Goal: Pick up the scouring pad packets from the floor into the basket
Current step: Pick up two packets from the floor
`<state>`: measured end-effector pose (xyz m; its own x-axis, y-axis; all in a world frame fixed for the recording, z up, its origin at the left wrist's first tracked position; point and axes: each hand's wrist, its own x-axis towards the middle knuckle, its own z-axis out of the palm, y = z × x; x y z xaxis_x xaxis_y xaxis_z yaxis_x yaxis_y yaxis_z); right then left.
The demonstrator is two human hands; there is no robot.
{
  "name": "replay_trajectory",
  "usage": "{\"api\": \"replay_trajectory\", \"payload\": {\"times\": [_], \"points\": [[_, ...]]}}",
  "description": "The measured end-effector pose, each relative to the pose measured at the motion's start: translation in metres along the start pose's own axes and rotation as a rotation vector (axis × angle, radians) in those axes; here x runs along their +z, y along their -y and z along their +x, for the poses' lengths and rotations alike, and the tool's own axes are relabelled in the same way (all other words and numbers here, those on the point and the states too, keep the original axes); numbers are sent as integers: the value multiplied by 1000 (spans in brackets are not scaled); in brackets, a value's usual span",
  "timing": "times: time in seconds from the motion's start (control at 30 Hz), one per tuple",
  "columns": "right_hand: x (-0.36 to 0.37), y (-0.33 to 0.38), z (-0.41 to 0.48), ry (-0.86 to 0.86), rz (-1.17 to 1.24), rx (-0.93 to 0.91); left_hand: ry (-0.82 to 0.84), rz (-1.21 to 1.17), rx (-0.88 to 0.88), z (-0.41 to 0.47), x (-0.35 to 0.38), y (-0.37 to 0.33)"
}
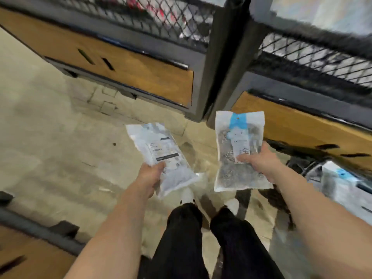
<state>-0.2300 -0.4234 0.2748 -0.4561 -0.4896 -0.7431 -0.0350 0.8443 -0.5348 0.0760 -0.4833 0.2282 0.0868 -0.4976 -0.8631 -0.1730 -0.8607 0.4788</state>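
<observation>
Both hands are loaded: left hand (pixel 150 178) has its grip clamped on a clear plastic scouring pad packet with a white printed label (pixel 163 158), right hand (pixel 259 161) pinches a blue-topped clear packet of grey pads (pixel 239 150) by its lower half. The wire basket (pixel 314 168) sits just right of the right grip with another packet (pixel 342 184) inside, so I'd swing right and drop low so they don't slide out.

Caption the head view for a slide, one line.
Left hand and right hand each hold a scouring pad packet above the floor.
</observation>
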Motion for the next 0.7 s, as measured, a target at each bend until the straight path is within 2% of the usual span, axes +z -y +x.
{"api": "replay_trajectory", "payload": {"times": [0.2, 0.33, 0.43, 0.7], "points": [[-77, 78, -134, 13, -21, -90, 24, 136, 95, -121, -53, -77], [-116, 85, -168, -32, -27, -165, 200, 176, 159, -145, -36, -108], [-140, 63, -182, -130, 33, -166, 344, 218, 176, -155, 1, -114], [-221, -62, -230, -380, 84, -35, 516, 388, 154, -198, 109, -74]]}}
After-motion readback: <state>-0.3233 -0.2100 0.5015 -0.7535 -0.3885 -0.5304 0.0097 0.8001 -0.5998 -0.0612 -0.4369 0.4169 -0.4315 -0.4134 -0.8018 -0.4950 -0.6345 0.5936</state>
